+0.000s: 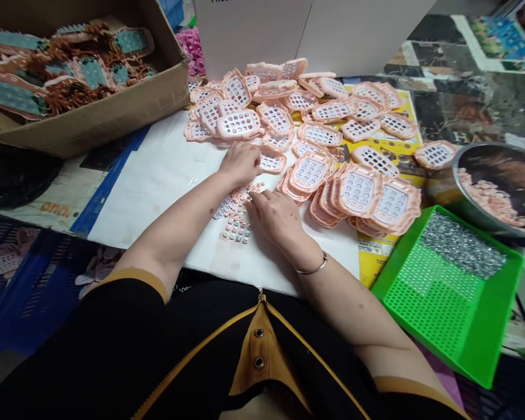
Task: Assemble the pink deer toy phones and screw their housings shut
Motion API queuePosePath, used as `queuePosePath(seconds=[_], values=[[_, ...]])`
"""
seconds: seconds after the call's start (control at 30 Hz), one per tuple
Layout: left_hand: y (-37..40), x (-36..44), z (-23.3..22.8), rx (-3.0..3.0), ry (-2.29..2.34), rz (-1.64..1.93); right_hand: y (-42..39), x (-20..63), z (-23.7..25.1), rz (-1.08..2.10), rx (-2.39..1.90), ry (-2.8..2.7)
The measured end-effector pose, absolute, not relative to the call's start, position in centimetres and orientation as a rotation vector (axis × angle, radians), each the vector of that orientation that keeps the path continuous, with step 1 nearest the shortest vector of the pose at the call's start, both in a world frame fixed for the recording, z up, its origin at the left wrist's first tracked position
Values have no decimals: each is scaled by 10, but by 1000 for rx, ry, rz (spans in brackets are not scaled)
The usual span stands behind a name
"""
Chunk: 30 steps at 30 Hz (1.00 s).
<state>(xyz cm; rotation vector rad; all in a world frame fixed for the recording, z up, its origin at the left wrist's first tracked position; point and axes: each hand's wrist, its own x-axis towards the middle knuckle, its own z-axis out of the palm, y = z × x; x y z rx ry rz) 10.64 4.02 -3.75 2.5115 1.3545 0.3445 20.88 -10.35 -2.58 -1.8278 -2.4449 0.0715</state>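
- Left hand [241, 162], frame centre: fingers curled down, fingertips touching a pink plastic keypad shell [271, 160] with a grid of holes; grip unclear.
- Right hand [275, 214], just below: fingers bent, pinching at small rubbery keypad sheets [236, 217] lying flat on the white surface [157, 175].
- Heap of same pink shells [324, 134], rounded and glossy, spreads across the upper centre and right.
- Green perforated plastic tray [441, 303], lower right, holds grey metallic bits [464, 245].
- Steel bowl [499, 186] at right edge holds pink pieces.
- Cardboard box [91, 111], upper left, contains assembled pieces.
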Motion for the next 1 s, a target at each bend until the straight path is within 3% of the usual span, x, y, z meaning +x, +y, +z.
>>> queuePosePath(seconds=[0.17, 0.37, 0.6, 0.87, 1.0], values=[[34, 90, -33, 2433, 1334, 545, -103, 210, -28, 168, -1769, -2359], [-2, 52, -18, 1662, 1181, 1040, -97, 211, -50, 364, -1488, -1835], [-57, 31, -10, 1239, 1025, 1012, -86, 212, -60, 894, -1168, -1367], [-83, 50, -13, 1141, 1068, 1117, -110, 210, -42, 327, -1075, -1754], [-97, 49, -7, 1108, 1060, 1063, -119, 201, -38, 234, -940, -2058]])
